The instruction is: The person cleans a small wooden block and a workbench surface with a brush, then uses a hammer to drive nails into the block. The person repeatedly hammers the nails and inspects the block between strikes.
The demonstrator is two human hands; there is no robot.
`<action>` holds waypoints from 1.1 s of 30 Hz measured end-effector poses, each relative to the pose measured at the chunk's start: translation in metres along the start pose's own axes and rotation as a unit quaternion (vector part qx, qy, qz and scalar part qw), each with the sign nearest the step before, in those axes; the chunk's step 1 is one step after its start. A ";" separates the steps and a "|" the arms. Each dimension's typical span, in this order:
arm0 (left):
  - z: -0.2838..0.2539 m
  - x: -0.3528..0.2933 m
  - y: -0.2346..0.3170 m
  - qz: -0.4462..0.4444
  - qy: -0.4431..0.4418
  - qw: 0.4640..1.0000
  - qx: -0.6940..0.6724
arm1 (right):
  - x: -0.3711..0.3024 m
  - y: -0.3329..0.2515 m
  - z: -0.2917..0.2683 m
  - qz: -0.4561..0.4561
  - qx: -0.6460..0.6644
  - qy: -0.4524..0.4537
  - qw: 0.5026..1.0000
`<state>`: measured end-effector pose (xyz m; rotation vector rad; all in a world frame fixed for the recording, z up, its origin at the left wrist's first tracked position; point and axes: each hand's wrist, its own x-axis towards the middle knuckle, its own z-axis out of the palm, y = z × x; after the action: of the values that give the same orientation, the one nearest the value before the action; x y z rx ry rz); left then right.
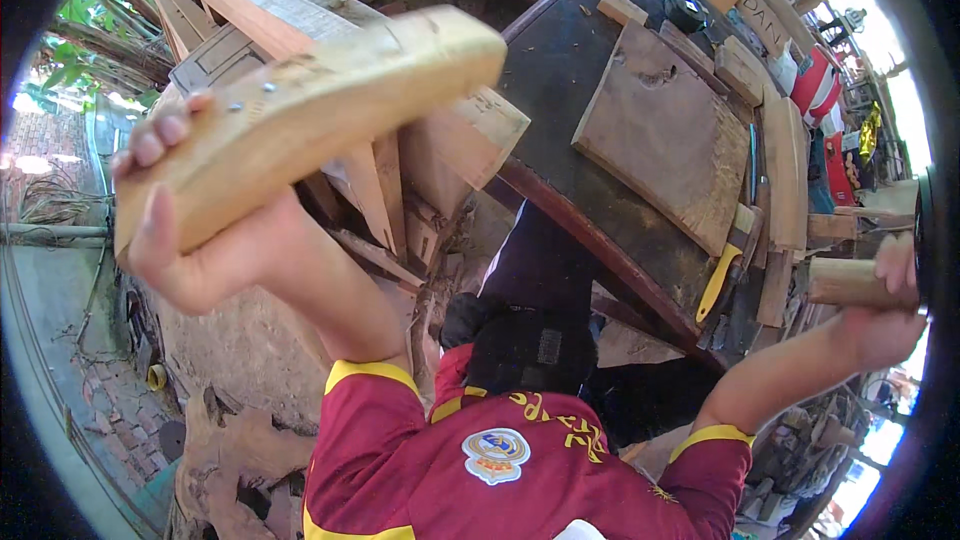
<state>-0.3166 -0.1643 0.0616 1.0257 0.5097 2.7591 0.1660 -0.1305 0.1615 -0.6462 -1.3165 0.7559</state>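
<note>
My left hand (pixel 170 210) is raised at the left, its fingers wrapped round one end of a thick curved wooden piece (pixel 340 105). Two small metal spots, like nail or screw heads, show on that piece near my fingers. The piece tilts up to the right, above the lumber and away from the bench, and is slightly blurred. Out at the far right edge, my right hand (pixel 893 285) is closed on a short wooden block (pixel 850 282). The picture's rim cuts off part of that hand and block, so the block's full shape is hidden.
A dark workbench (pixel 560 50) bears a square wooden board (pixel 665 130), a yellow-handled tool (pixel 718 285), a tape measure (pixel 685 12) and several wood offcuts. Large beams (pixel 460 140) lean at the left of the bench. Gnarled wood (pixel 240 460) lies at the lower left.
</note>
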 end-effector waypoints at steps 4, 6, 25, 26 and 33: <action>0.017 -0.001 -0.002 0.019 -0.012 1.000 -0.021 | -0.013 -0.012 -0.009 -0.166 -0.117 0.175 0.963; 0.028 -0.024 -0.011 -0.002 -0.040 0.999 -0.035 | -0.028 -0.015 -0.025 -0.228 -0.151 0.227 0.935; 0.088 -0.187 -0.084 -0.140 -0.265 0.951 -0.076 | -0.122 -0.030 -0.043 -0.169 -0.162 0.164 0.958; 0.089 -0.186 -0.081 -0.147 -0.261 0.952 -0.059 | -0.120 -0.028 -0.041 -0.169 -0.151 0.146 0.963; 0.086 -0.183 -0.086 -0.163 -0.262 0.950 -0.048 | -0.126 0.028 0.021 0.062 0.126 0.088 0.986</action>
<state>-0.1201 -0.1097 -0.0197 1.4307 0.4088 2.0881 0.1306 -0.2135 0.0672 -0.5804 -1.0070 0.9283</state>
